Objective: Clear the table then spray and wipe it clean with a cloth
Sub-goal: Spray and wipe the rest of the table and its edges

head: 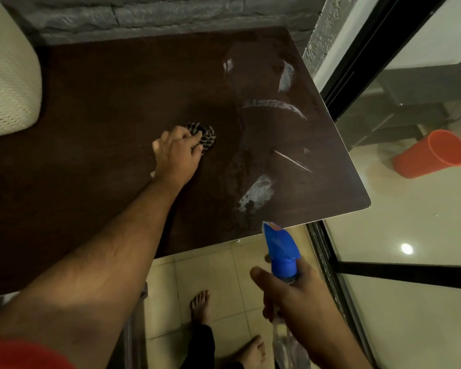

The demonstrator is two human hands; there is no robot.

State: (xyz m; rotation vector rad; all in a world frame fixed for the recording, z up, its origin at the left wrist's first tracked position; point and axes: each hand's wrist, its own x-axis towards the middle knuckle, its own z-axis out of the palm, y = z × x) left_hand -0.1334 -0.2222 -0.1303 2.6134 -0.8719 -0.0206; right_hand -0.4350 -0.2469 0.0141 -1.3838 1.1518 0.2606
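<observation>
The dark brown table (pixel 96 134) fills the middle of the view, its top bare apart from wet streaks on the right side. My left hand (pixel 175 153) presses a bunched striped cloth (pixel 205 137) onto the tabletop near its centre. My right hand (pixel 296 296) is off the table's near right corner, gripping a spray bottle (pixel 281 251) with a blue trigger head and a clear body. The nozzle points toward the table's edge.
A cream perforated object (pixel 8 75) sits at the table's left. A grey stone wall (pixel 157 14) backs the table. A glass door with a black frame (pixel 338 83) runs along the right, an orange bucket (pixel 431 154) beyond it. My bare feet (pixel 200 307) stand on beige tiles.
</observation>
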